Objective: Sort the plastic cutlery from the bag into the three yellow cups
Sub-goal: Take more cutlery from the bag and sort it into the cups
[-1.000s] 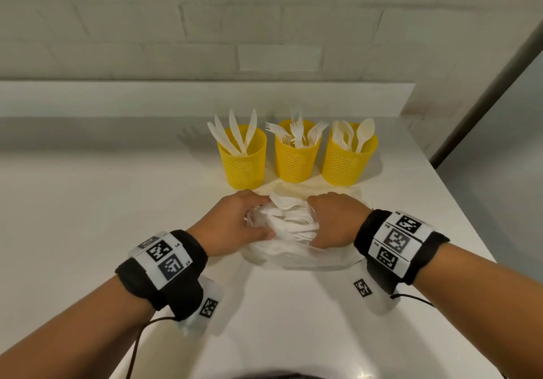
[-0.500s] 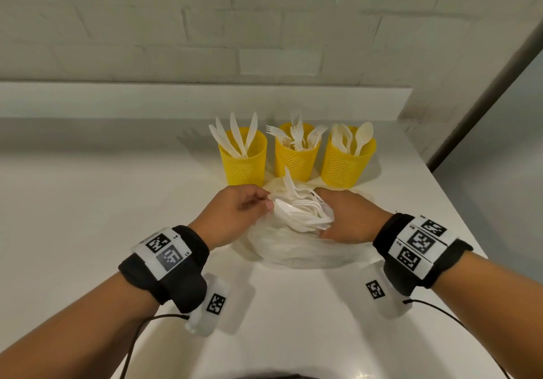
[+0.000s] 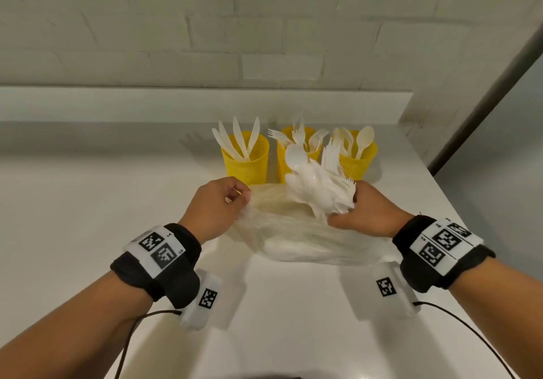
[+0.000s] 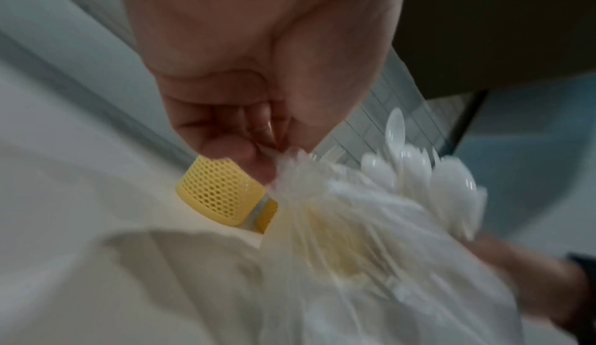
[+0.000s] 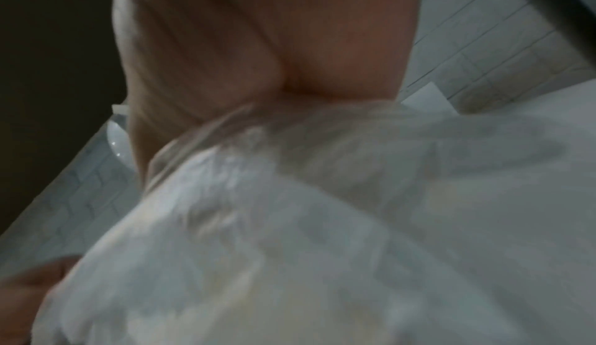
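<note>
White counter [image 3: 88, 217] — left hand [image 3: 213, 207] pinching bag [image 3: 293, 240], right hand [image 3: 371, 212] clutching cutlery bundle [image 3: 318, 186].

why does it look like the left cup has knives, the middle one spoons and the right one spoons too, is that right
Not quite: the middle cup holds forks, as the head view shows. The left cup does hold knives and the right cup spoons.

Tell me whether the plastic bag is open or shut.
Open. A bundle of cutlery sticks out of the bag's mouth; left hand pinches its edge, right hand holds the bundle.
</note>
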{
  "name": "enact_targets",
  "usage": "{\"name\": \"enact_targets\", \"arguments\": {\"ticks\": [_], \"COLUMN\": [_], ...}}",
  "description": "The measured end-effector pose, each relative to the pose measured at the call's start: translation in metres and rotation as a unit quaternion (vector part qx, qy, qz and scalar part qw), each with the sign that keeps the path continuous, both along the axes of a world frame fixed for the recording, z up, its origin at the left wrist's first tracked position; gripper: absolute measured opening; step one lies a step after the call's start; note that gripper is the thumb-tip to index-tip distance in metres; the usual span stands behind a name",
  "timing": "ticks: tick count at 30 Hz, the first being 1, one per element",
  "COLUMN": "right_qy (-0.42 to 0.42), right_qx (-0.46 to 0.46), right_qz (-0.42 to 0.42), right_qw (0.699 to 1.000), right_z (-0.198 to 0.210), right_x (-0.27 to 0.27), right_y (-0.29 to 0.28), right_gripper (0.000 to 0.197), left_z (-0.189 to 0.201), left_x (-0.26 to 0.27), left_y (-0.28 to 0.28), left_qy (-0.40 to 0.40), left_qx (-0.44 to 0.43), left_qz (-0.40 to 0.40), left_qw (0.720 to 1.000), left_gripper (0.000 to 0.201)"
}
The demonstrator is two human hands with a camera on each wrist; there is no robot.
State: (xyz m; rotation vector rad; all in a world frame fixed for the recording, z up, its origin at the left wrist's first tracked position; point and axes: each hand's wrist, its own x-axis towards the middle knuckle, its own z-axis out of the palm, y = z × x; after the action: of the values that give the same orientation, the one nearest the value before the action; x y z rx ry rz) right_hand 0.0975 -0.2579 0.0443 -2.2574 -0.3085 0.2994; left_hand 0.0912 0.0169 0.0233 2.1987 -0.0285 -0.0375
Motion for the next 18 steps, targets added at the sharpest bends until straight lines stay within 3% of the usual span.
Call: {"name": "enact_targets", "arguments": {"ticks": [5, 10, 13, 16, 18], "right_qy": [0.019, 0.026, 0.009, -0.012, -0.033], "right_qx": [0.085, 0.098, 0.110, 0.134, 0.152], "right_qz": [-0.010, 0.005, 0.012, 0.008, 0.008], "right_qw": [0.996, 0.995, 0.994, 0.991, 0.988], "right_z": [0.014, 0.017, 0.019, 0.031, 0.045], "right_x": [0.009, 0.011, 0.008, 0.008, 0.010], "right_y": [0.007, 0.012, 0.011, 0.012, 0.014], "right_gripper": [0.050, 0.050, 0.052, 0.051, 0.051], "left_z": [0.000, 0.021, 0.037, 0.048, 0.059], "left_x": [-0.002, -0.002, -0.002, -0.001, 0.001], "left_y": [-0.013, -0.021, -0.021, -0.024, -0.028], "left_qy": [-0.100, -0.190, -0.177, -0.176, -0.186], "left_qx": [0.098, 0.209, 0.185, 0.137, 0.059], "left_qz": [-0.062, -0.010, 0.001, 0.003, 0.014], "left_qw": [0.988, 0.959, 0.967, 0.975, 0.981], "left_gripper": [0.016, 0.024, 0.030, 0.019, 0.011]}}
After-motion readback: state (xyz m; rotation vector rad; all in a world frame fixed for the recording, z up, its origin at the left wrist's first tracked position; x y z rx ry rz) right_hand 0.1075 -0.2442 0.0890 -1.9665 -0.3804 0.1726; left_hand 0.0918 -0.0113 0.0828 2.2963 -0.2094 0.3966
